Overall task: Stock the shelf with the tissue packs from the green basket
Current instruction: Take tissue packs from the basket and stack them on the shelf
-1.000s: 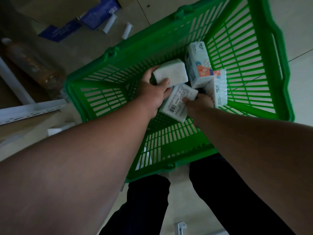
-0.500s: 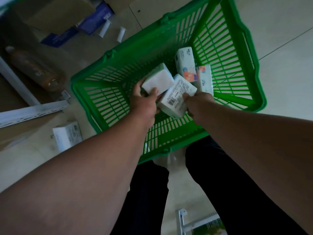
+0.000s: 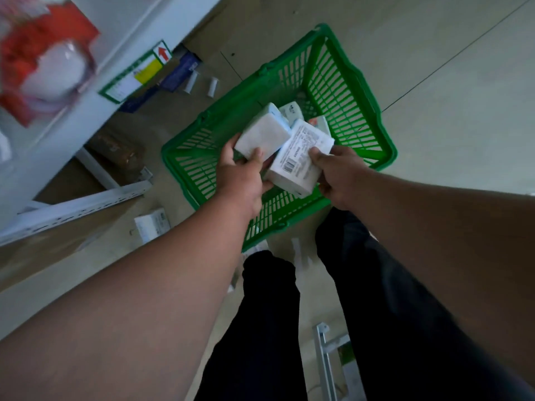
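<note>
Hands both loaded over the green basket [image 3: 373,111]. Left hand [image 3: 241,176] grips a plain white tissue pack [image 3: 263,136], thumb on its near face, fingers wrapped under the left edge. Right hand [image 3: 340,176] grips a second tissue pack [image 3: 298,157], barcode and print side up, thumb on its right edge. The two packs touch along their inner edges, both tilted and held above the basket's near half.

Basket sits on the floor [image 3: 434,68], just ahead of the person's dark trouser legs [image 3: 272,314]. Two more packs [image 3: 293,111] left inside near the far end, mostly hidden behind the held ones; one shows an orange patch.

Shelf unit [image 3: 95,91] at the left edge, white upright with a green-bordered price label [image 3: 136,72]. Blurred red-and-white product [image 3: 46,59] at the top left corner, cannot tell what it is. One small white box [image 3: 150,224] lies on the floor left of the basket, beside a white perforated rail [image 3: 78,209]. Two small white tubes [image 3: 202,83] on the floor beyond the basket's far left corner.
</note>
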